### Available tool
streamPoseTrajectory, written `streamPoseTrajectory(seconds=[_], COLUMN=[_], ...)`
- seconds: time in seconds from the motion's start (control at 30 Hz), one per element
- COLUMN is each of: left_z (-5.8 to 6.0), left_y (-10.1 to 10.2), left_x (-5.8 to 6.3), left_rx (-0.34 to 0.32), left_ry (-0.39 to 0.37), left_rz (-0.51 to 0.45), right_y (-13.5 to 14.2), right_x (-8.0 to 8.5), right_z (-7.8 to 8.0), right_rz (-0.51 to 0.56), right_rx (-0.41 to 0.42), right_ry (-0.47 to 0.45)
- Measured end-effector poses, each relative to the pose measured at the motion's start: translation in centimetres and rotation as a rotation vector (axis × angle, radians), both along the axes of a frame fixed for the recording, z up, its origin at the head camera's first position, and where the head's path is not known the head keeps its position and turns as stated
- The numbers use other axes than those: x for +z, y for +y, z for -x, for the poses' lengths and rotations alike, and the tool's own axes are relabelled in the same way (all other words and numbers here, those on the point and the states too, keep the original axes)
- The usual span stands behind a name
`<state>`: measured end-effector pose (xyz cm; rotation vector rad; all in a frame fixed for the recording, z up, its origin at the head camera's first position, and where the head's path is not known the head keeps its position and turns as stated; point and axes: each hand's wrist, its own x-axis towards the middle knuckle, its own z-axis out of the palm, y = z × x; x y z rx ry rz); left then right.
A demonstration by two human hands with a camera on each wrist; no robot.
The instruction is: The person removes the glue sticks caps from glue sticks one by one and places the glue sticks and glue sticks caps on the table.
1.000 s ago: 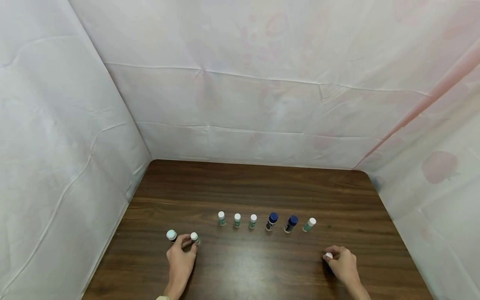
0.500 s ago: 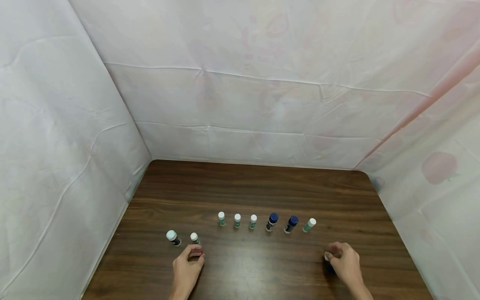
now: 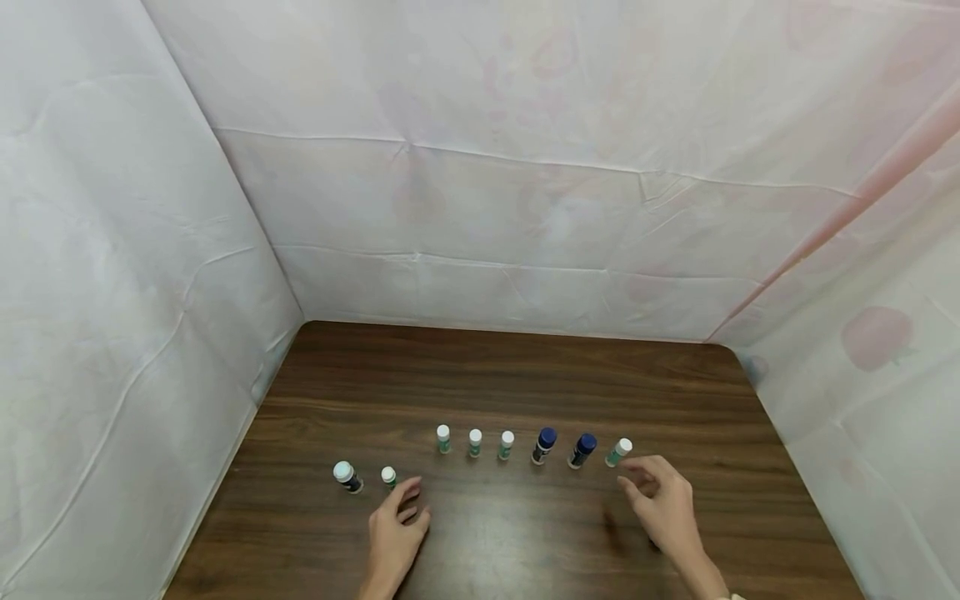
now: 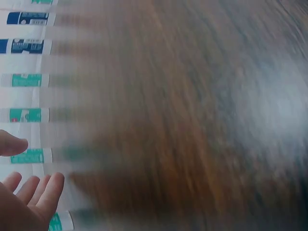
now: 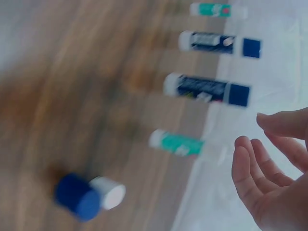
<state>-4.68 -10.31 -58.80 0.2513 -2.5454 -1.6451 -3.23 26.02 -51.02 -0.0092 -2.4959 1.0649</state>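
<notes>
My left hand (image 3: 397, 533) is low over the table, thumb and fingers apart, holding nothing. Just behind its fingers stands a white-capped green glue stick (image 3: 388, 476), with a thicker navy-labelled glue stick (image 3: 348, 476) under a pale cap to its left. My right hand (image 3: 663, 504) hovers near the rightmost green glue stick (image 3: 618, 452); fingers and thumb are spread around nothing. In the right wrist view, a dark blue cap (image 5: 78, 196) and a white cap (image 5: 109, 192) stand side by side, blurred. From the head, the right wrist mostly hides them.
Along the middle, a row also holds several upright sticks: green glue sticks (image 3: 475, 443) with white caps and two navy glue sticks (image 3: 544, 446) with blue caps. White cloth (image 3: 480, 208) walls enclose the wooden table (image 3: 480, 367) at the back and sides.
My left hand has let go of the small green glue stick and moved right and nearer. My right hand has released the white-topped item at the right and moved up and left, towards the row.
</notes>
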Motion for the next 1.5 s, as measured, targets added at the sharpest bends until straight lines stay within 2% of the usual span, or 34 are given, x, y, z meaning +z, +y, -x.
streamPoseTrajectory(seconds=[0.1,0.3,0.47,0.6,0.93,1.1,1.33,1.5], left_z=[0.3,1.2,1.9,2.5,4.3,5.1,6.6,7.3], left_y=[0.5,1.8,2.5,3.0,4.3,4.4,4.4,4.8], left_x=[-0.1,-0.2,-0.4,-0.6,-1.2,-1.6,-1.6,-1.7], left_rx=[-0.010,-0.014,-0.017,0.006,0.034,0.060,0.067,0.050], left_ry=[-0.003,0.036,0.033,0.033,0.030,0.063,0.115,0.126], left_rz=[0.014,0.007,0.008,0.009,0.000,0.012,-0.015,-0.043], right_y=[-1.3,-3.5,-5.3,-6.8,-10.7,-12.8,-15.2,-16.8], right_x=[0.9,2.3,2.7,2.8,2.7,2.5,2.4,2.2], right_z=[0.9,2.5,3.8,4.9,6.9,8.1,10.5,11.6], right_rz=[0.037,0.045,0.069,0.070,0.088,0.085,-0.006,-0.051], right_rx=[0.040,0.115,0.182,0.239,0.289,0.378,0.464,0.515], right_ry=[0.035,0.076,0.087,0.085,-0.067,-0.140,-0.204,-0.262])
